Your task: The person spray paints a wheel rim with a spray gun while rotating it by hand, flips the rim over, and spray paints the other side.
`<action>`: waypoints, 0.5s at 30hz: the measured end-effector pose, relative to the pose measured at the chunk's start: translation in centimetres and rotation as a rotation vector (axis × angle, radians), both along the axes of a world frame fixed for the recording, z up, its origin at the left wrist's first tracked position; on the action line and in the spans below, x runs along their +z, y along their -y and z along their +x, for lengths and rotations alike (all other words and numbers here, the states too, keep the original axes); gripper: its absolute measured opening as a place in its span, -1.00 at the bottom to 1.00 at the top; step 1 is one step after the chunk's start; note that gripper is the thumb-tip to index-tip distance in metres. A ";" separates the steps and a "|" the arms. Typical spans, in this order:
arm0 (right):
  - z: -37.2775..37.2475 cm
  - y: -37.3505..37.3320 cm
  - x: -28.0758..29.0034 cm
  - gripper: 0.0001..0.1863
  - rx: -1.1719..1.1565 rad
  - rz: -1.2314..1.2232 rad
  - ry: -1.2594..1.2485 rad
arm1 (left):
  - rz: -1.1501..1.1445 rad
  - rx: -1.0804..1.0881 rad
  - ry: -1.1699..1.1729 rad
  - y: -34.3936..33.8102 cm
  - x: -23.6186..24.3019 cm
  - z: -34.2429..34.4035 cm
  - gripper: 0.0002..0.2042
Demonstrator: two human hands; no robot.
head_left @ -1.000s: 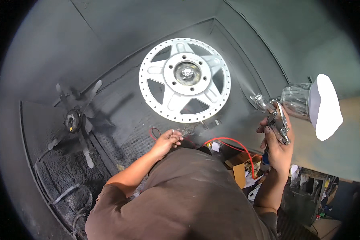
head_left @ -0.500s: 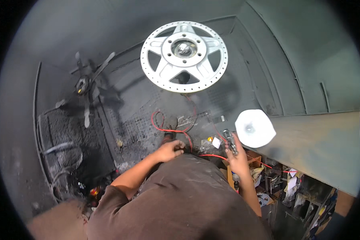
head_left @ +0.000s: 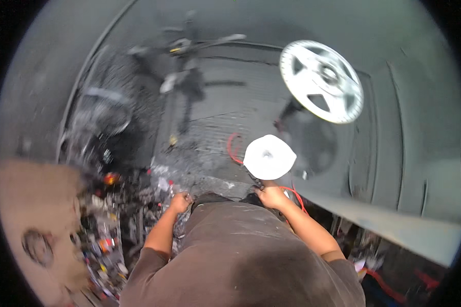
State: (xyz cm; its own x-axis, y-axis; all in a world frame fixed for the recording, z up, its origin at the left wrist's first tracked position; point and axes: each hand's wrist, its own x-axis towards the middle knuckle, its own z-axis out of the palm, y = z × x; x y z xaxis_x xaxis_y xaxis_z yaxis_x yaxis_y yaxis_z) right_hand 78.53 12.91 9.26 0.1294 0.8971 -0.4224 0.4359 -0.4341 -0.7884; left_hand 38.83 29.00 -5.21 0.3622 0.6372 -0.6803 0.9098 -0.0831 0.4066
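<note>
My right hand (head_left: 271, 195) is wrapped around the dark handle of a spray gun (head_left: 255, 180), in front of my waist. A white cup (head_left: 269, 157) tops the gun and covers much of it from above. At my left side, my left hand (head_left: 180, 201) is loosely closed, its fingers curled with nothing visible in them. A white-coated wheel rim (head_left: 322, 82) with spokes stands raised on a dark stand at the far right, apart from both hands and slightly blurred.
A red hose (head_left: 298, 198) runs by my right forearm, with another loop on the floor ahead. A dark stand with arms (head_left: 182, 48) is at the far left. Cluttered bottles and scraps (head_left: 105, 240) lie at lower left. A pale ledge (head_left: 384, 225) borders the right.
My view has turned left, so the wheel rim appears farther right. The spray gun has moved in front of me, its cup nearer the middle. My left hand has moved out to my left side.
</note>
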 end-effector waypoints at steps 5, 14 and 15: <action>-8.6 -10.8 -0.4 -0.46 0.150 0.115 0.144 | 0.082 0.263 0.064 3.4 -2.1 -14.3 -0.72; -38.0 -39.7 3.8 -0.43 0.122 0.040 -0.495 | 0.249 0.634 -0.154 20.7 -5.8 -39.2 -0.61; -41.5 -41.4 6.0 -0.41 0.069 0.138 -0.562 | 0.292 0.773 -0.124 21.7 -5.5 -39.8 -0.62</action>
State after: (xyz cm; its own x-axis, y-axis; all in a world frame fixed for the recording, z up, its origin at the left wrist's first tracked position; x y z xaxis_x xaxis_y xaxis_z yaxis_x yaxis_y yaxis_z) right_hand 37.08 54.29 15.24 -0.1414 0.9470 -0.2883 -0.0418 -0.2967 -0.9541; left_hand -0.94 7.32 -10.67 -0.3161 0.8322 -0.4555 0.7905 0.4965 0.3586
